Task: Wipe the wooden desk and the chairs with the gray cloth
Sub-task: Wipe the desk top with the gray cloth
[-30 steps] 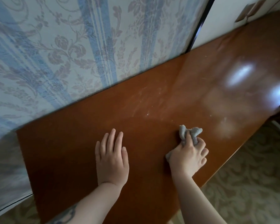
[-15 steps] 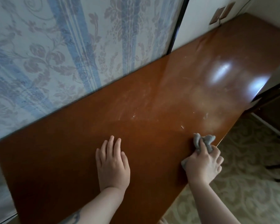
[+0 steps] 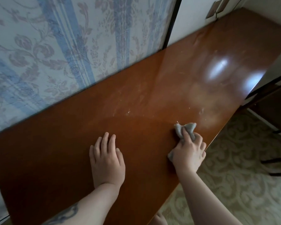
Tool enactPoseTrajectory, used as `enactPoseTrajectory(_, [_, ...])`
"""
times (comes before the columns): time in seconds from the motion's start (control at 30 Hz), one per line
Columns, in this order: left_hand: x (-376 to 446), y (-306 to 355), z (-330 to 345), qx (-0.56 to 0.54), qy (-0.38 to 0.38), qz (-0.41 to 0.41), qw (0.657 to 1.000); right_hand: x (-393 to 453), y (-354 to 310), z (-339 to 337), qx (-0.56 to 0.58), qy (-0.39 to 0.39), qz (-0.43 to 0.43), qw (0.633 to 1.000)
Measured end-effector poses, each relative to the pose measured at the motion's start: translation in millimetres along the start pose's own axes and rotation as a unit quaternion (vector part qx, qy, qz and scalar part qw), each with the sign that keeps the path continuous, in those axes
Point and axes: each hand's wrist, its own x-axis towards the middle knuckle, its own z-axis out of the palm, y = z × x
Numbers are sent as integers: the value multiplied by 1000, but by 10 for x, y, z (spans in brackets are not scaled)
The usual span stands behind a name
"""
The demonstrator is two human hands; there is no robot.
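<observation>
The long glossy wooden desk (image 3: 144, 98) runs from lower left to upper right along the wall. My right hand (image 3: 189, 153) presses a bunched gray cloth (image 3: 186, 128) onto the desk near its front edge, fingers closed over it. My left hand (image 3: 106, 159) lies flat on the desk to the left, palm down, fingers together, holding nothing. Pale dust smears and specks show on the wood just beyond the cloth. A dark chair (image 3: 272, 114) stands at the desk's right, only partly in view.
A blue and pink floral curtain (image 3: 55, 54) hangs behind the desk, with a dark frame and a white wall to its right. Patterned beige carpet (image 3: 243, 176) lies below the desk's front edge. A wall plate (image 3: 213, 9) with a cord sits near the far end.
My right hand slid the cloth to the right along the front edge, then back a little to the left. My left hand stayed flat in place. The view shifted toward the desk's right end.
</observation>
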Motion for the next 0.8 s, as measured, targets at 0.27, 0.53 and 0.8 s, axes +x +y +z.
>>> enactPoseTrajectory(0.27, [12, 42, -32, 24, -19, -14, 999, -310, -616, 144, -32, -91, -323, 942])
enactPoseTrajectory(0.53, [28, 37, -13, 33, -19, -9, 999, 578, 43, -176, -12, 9, 143, 990])
enactPoseTrajectory(0.8, [1, 29, -8, 17, 8, 3, 1000, -543, -530, 199, -28, -63, -356, 932])
